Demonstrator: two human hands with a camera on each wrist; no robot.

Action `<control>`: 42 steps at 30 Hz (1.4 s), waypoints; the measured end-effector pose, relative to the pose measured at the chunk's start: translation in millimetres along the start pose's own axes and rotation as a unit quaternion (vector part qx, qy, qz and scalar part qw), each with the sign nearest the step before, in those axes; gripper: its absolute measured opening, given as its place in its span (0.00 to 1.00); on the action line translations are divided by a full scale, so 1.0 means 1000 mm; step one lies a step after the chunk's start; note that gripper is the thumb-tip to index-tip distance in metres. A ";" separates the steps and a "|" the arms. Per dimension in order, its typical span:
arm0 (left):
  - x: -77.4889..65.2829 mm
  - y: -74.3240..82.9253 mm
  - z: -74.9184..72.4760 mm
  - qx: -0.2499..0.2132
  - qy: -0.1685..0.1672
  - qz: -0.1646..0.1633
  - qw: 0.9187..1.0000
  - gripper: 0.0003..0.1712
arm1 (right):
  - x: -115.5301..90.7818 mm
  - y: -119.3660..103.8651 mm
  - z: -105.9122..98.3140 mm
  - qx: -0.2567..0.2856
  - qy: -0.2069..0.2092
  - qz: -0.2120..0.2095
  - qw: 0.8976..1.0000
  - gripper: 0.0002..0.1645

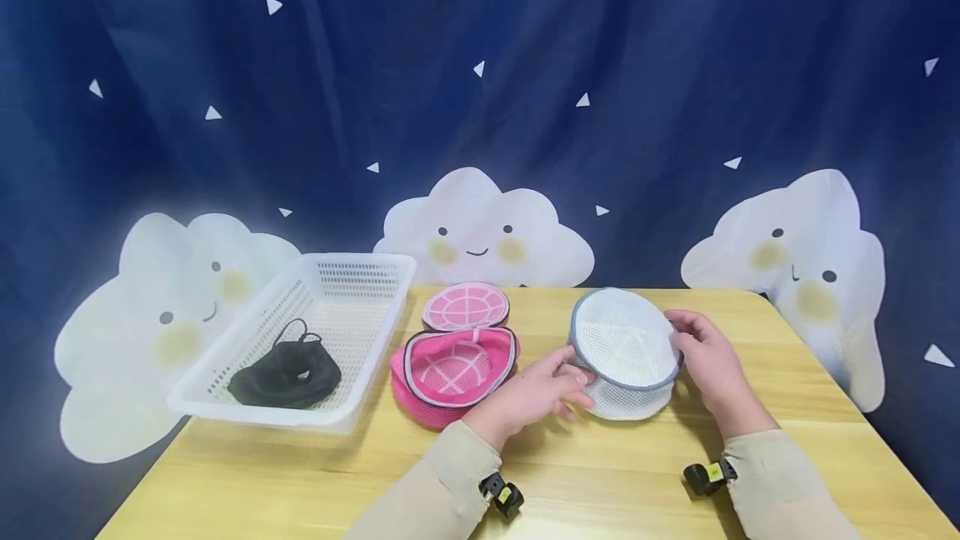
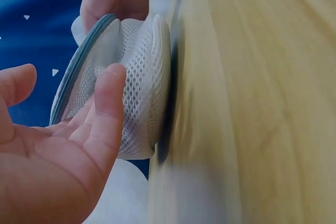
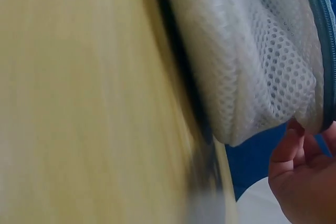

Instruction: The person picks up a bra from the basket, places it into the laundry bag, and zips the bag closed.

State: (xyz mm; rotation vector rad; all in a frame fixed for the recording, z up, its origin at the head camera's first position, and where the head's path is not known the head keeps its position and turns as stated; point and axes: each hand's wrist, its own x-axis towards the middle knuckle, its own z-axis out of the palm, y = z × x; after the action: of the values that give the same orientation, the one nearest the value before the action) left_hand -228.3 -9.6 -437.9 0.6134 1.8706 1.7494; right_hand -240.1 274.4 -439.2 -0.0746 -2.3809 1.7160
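A round white mesh laundry bag (image 1: 626, 340) with a grey-blue zipper rim stands on the table, its lid tilted above the base. At the bag's right side my right hand (image 1: 705, 357) pinches the rim beside the zipper; the right wrist view shows these fingers (image 3: 291, 150) at the edge. My left hand (image 1: 540, 390) reaches to the left side of the bag. In the left wrist view its fingers (image 2: 107, 98) are extended against the mesh, with the thumb held apart. The tips of some left fingers are hidden behind the others.
Left of the bag sits a pink mesh laundry bag (image 1: 405, 390), unzipped, its pink lid (image 1: 465, 307) folded back. Farther left, a white plastic basket (image 1: 360, 357) holds a black cloth item with a cord (image 1: 285, 373). A dark blue curtain (image 1: 480, 123) hangs behind the wooden table (image 1: 600, 482).
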 end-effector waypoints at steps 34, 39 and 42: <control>-0.109 0.119 -0.069 0.546 0.131 0.013 0.827 0.38 | -0.022 -0.109 0.087 -0.131 -0.133 -0.216 0.958 0.12; -0.128 0.130 -0.107 0.563 0.192 0.000 0.804 0.38 | -0.024 -0.112 0.107 -0.154 -0.187 -0.179 0.953 0.18; -0.136 0.132 -0.132 0.578 0.227 -0.007 0.783 0.37 | -0.024 -0.109 0.116 -0.164 -0.207 -0.149 0.953 0.22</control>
State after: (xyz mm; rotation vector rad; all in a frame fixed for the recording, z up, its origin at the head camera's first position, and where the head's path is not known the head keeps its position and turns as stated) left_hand -208.8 -187.7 -292.1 0.5691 3.2222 0.5178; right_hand -230.4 127.1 -374.8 0.6229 -2.7691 1.2821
